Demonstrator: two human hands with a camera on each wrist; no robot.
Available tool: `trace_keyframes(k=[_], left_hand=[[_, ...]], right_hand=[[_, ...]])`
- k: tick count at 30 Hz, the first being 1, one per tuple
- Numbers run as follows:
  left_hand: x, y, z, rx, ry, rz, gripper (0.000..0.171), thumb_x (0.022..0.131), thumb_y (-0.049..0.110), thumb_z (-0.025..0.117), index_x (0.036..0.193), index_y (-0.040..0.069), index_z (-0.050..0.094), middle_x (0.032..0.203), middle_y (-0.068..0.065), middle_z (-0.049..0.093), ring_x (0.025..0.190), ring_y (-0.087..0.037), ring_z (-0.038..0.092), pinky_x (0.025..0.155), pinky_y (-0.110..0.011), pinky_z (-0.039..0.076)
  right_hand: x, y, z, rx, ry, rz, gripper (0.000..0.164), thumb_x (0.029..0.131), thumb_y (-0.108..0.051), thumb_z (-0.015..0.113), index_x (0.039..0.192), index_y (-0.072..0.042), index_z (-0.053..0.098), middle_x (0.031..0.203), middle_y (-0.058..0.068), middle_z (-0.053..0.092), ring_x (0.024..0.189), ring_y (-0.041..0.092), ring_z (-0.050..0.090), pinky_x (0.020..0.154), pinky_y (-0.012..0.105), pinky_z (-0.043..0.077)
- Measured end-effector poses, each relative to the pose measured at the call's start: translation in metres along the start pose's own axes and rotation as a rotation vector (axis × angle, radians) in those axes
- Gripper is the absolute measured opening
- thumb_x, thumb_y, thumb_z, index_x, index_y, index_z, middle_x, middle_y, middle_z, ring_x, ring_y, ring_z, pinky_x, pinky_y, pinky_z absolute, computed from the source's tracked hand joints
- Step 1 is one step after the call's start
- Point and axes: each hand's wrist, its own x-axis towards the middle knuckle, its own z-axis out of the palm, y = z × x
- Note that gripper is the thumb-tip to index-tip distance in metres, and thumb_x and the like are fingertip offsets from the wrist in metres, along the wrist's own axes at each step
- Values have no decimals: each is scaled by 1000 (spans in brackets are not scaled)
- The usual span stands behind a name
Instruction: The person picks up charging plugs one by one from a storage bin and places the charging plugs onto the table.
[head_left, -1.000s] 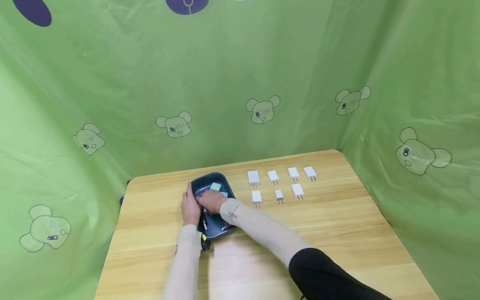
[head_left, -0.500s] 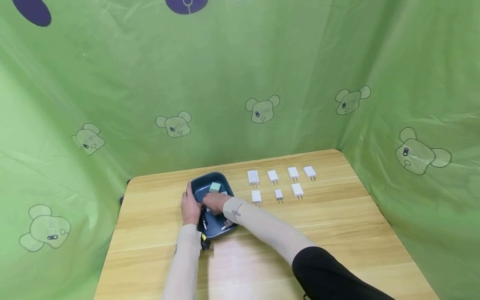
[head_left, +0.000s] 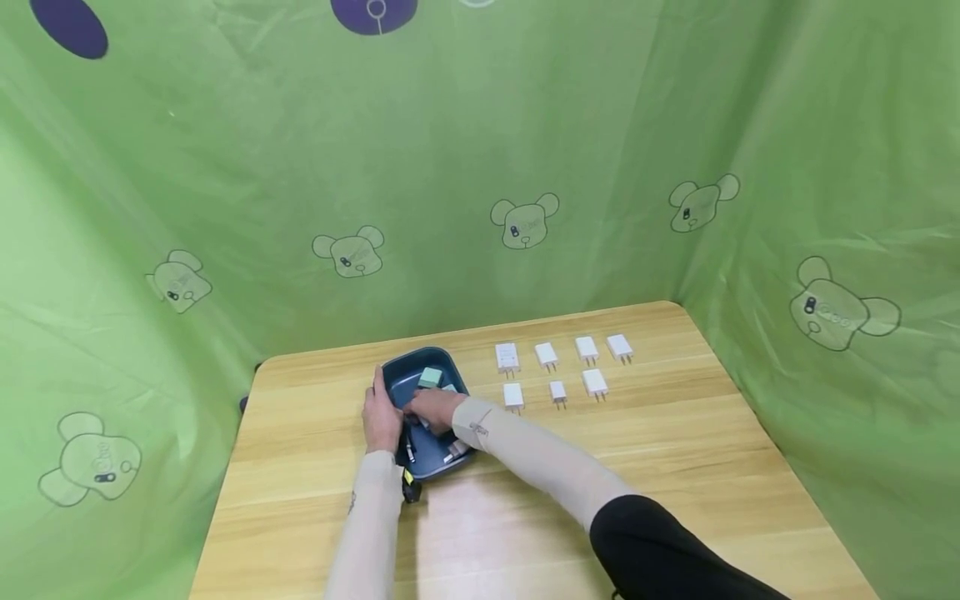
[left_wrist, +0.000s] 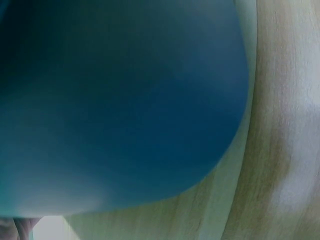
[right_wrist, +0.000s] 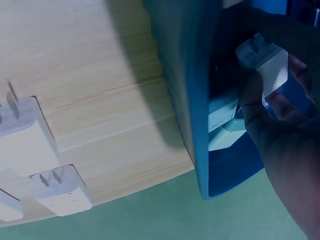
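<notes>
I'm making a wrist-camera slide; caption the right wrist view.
Inside the blue bin, the right hand holds a white plug adapter; more adapters lie on the table.

Worktop point(head_left: 675, 450): lt. wood grain, w/ rounded back corners. Green sheeting point(head_left: 450, 125) hangs behind worktop & along both its sides, w/ soft vert. folds & creases, esp. beyond worktop's R side. Outlined mouse-head prints w/ round ears run round worktop, incl. 1 well L of it point(head_left: 90, 458), 1 behind its back edge nr. the middle point(head_left: 525, 222), 1 well R point(head_left: 844, 302). High above worktop's back edge, a purple print point(head_left: 373, 12) is cut off by top of view. Sheeting looks brightest L of worktop; pale glare point(head_left: 465, 533) nr. worktop's front.
</notes>
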Motion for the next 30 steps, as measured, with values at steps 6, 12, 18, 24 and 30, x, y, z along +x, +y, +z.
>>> trace_keyframes(k=[6, 12, 18, 24, 30], left_hand=[[0, 0, 1, 16, 12, 5, 87, 79, -11, 68, 157, 10, 36, 121, -33, 60, 102, -50, 64, 93, -58, 54], [0, 1, 0, 25, 3, 4, 86, 81, -8, 70, 157, 10, 35, 121, -33, 60, 100, -50, 65, 92, -58, 55], [-1, 1, -1, 44, -5, 0, 86, 80, -4, 71, 157, 9, 35, 122, -33, 60, 103, -49, 65, 94, -57, 55], [-1, 2, 0, 44, -26, -12, 84, 83, -8, 66, 158, 10, 32, 125, -33, 58, 102, -49, 65, 94, -57, 55], [0, 1, 1, 47, -38, -24, 85, 85, -8, 65, 159, 11, 30, 128, -33, 57, 103, -50, 65, 94, -58, 55]], right_hand=[[-1, 6, 2, -4, 46, -48, 51, 76, -3, 80, 122, -21, 69, 114, -1, 64, 102, 12, 60, 92, 24, 54], [-2, 10, 3, -3, 85, -57, 57, 75, -3, 80, 127, -21, 67, 117, 1, 63, 104, 13, 60, 96, 26, 54], [-5, 13, 1, 9, 141, -49, 56, 72, -4, 82, 123, -24, 67, 118, 0, 61, 103, 15, 62, 96, 30, 56], [-10, 21, 0, 10, 203, -45, 51, 71, -3, 77, 115, -25, 66, 116, -1, 57, 94, 14, 61, 84, 27, 57], [-18, 28, -6, 93, 232, -48, 50, 75, 1, 73, 120, -20, 68, 118, 2, 54, 94, 16, 59, 83, 25, 56]])
